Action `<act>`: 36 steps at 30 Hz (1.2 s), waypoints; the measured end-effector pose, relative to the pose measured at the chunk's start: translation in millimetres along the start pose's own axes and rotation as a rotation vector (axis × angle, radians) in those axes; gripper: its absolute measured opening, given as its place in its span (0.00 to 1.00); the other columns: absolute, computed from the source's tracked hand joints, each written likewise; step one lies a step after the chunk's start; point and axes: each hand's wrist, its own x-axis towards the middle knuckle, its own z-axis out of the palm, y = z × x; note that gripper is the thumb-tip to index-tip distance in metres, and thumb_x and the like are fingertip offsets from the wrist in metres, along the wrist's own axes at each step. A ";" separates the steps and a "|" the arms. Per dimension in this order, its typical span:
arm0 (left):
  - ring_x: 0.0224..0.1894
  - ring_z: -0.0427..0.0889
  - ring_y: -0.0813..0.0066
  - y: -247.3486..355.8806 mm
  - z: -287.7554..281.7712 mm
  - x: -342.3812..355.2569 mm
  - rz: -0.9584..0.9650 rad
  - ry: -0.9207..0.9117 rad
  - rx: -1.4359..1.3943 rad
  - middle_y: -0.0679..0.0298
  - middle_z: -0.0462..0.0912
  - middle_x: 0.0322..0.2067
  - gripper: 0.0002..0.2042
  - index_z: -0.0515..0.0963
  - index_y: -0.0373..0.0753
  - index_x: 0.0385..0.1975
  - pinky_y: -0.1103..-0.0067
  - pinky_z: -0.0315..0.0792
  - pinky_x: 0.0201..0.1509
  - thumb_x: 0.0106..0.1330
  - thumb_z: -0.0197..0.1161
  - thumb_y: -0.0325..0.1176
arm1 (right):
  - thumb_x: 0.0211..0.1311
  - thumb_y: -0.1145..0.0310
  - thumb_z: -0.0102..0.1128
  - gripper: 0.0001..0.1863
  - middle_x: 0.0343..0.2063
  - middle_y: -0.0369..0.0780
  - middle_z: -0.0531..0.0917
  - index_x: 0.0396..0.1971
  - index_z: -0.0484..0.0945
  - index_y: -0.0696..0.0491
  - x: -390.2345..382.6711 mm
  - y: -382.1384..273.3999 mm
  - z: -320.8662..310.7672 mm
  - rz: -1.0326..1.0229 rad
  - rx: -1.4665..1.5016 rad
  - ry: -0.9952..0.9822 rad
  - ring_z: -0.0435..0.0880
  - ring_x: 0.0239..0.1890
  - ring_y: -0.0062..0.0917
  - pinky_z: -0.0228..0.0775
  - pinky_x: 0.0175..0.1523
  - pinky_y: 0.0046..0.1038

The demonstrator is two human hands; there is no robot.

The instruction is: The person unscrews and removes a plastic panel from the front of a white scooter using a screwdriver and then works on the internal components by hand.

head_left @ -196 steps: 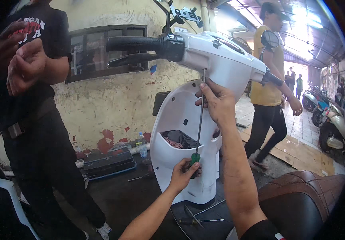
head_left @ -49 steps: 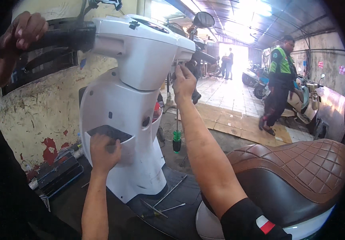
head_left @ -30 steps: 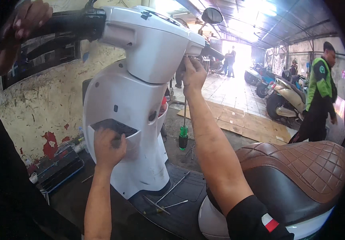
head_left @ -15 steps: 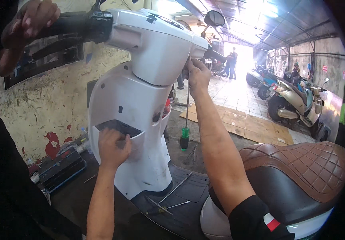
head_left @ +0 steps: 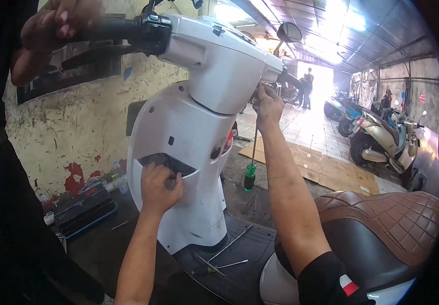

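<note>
Screwdriver (head_left: pixel 250 173): green-black handle, long shaft; hangs below right hand (head_left: pixel 269 109) pinching its upper end. Left hand (head_left: pixel 161 187) at pocket (head_left: pixel 191 172), grip unclear.

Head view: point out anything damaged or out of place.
The yellowish wall looks damaged: its paint is stained, with a reddish patch low down where the top coat seems to have come away. A T-shaped tool and a screwdriver lie loose on the black floorboard of the white scooter, where feet would normally rest.

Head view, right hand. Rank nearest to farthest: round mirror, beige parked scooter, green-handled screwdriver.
1. Green-handled screwdriver: shaft at the right hand, handle hanging below.
2. Round mirror: above the hand, slightly right.
3. Beige parked scooter: right background.
</note>
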 end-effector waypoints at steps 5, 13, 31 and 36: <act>0.28 0.74 0.55 -0.2 -0.9 0.5 0.017 0.013 -0.002 0.60 0.75 0.19 0.08 0.73 0.38 0.14 0.64 0.66 0.46 0.45 0.67 0.27 | 0.62 0.67 0.61 0.15 0.24 0.35 0.79 0.44 0.77 0.63 4.8 6.0 0.2 -0.039 -0.047 0.005 0.67 0.17 0.13 0.54 0.19 0.16; 0.29 0.74 0.55 -12.6 3.2 -4.2 0.053 0.004 -0.004 0.59 0.76 0.21 0.09 0.72 0.39 0.16 0.65 0.67 0.42 0.47 0.67 0.31 | 0.58 0.63 0.66 0.19 0.30 0.35 0.82 0.45 0.80 0.60 20.4 18.9 -18.2 -0.105 -0.095 -0.011 0.76 0.30 0.18 0.64 0.31 0.18; 0.36 0.71 0.55 0.3 2.1 -1.0 0.017 0.029 -0.086 0.56 0.73 0.25 0.07 0.72 0.37 0.19 0.64 0.65 0.41 0.47 0.62 0.32 | 0.68 0.65 0.54 0.18 0.36 0.28 0.79 0.54 0.74 0.56 108.3 77.4 -80.0 -0.073 0.020 -0.154 0.67 0.24 0.06 0.55 0.26 0.09; 0.40 0.71 0.54 -12.1 3.0 -8.4 0.017 -0.024 -0.106 0.54 0.74 0.30 0.08 0.72 0.36 0.23 0.63 0.65 0.45 0.48 0.61 0.33 | 0.69 0.64 0.53 0.18 0.39 0.30 0.80 0.53 0.74 0.59 102.6 90.5 -60.8 -0.679 -0.273 -0.194 0.67 0.26 0.07 0.54 0.28 0.11</act>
